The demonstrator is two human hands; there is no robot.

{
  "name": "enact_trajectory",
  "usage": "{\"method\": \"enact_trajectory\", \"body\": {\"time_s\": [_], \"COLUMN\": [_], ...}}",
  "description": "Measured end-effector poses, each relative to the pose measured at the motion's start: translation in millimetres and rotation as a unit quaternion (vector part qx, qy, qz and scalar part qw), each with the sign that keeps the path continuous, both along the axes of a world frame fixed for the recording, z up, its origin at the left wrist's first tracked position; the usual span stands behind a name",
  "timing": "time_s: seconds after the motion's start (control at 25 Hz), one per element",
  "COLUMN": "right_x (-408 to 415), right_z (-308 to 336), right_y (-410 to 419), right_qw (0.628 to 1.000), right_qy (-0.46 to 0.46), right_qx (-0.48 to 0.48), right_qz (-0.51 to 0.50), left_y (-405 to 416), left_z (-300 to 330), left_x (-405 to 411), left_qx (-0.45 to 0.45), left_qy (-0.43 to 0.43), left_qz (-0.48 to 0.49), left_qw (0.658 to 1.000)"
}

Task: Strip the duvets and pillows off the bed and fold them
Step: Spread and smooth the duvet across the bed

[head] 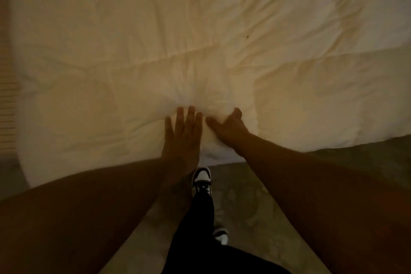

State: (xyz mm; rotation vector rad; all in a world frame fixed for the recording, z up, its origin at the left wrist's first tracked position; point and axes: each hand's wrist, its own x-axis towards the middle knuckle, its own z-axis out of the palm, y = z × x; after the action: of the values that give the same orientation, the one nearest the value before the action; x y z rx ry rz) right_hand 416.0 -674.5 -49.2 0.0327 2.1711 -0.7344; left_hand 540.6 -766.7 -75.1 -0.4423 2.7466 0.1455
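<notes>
A white quilted duvet (200, 40) lies spread over the bed and fills most of the view, with creases running across it. My left hand (181, 133) rests flat on its near edge, fingers apart and stretched forward. Just to the right, my right hand (228, 128) lies on the same edge with the thumb out and the fingers curled into the fabric; whether it grips the cloth is unclear. No pillow is in view.
A patterned carpet (255, 196) runs along the bed's near side. My own leg in dark trousers and a black-and-white shoe (201, 181) stand right at the bed edge. A pale striped surface (6, 100) shows at the far left.
</notes>
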Motion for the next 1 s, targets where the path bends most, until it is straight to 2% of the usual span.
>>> {"method": "enact_trajectory", "body": {"time_s": [0.12,0.24,0.32,0.44,0.56,0.72,0.88,1.0], "right_x": [16.7,35.1,32.2,1.5,-46.9,-115.4,-186.0,-243.0], "right_z": [-5.9,4.7,15.0,55.4,132.4,258.9,366.6,422.6], "right_y": [17.3,73.9,106.4,134.6,175.1,248.1,307.3,330.1], "right_qw": [0.999,0.996,0.990,0.976,0.935,0.848,0.790,0.756], "right_qy": [0.022,0.023,0.019,0.046,0.190,0.354,0.443,0.492], "right_qx": [-0.013,0.032,0.033,0.027,-0.005,-0.014,0.009,0.015], "right_qz": [0.026,0.082,0.133,0.213,0.298,0.395,0.424,0.432], "left_y": [28.0,88.3,113.8,116.5,123.3,161.4,208.3,229.3], "left_z": [-10.5,7.1,27.5,77.6,160.0,277.2,364.9,415.7], "left_x": [7.9,30.2,34.2,8.5,-32.2,-80.7,-131.8,-183.1], "left_qx": [0.005,0.033,0.071,0.121,0.081,0.018,-0.007,-0.025], "left_qy": [-0.013,-0.079,-0.118,-0.114,-0.024,0.098,0.163,0.198], "left_qz": [0.010,0.002,0.036,0.113,0.155,0.177,0.181,0.187], "left_qw": [1.000,0.996,0.990,0.980,0.984,0.979,0.970,0.962]}}
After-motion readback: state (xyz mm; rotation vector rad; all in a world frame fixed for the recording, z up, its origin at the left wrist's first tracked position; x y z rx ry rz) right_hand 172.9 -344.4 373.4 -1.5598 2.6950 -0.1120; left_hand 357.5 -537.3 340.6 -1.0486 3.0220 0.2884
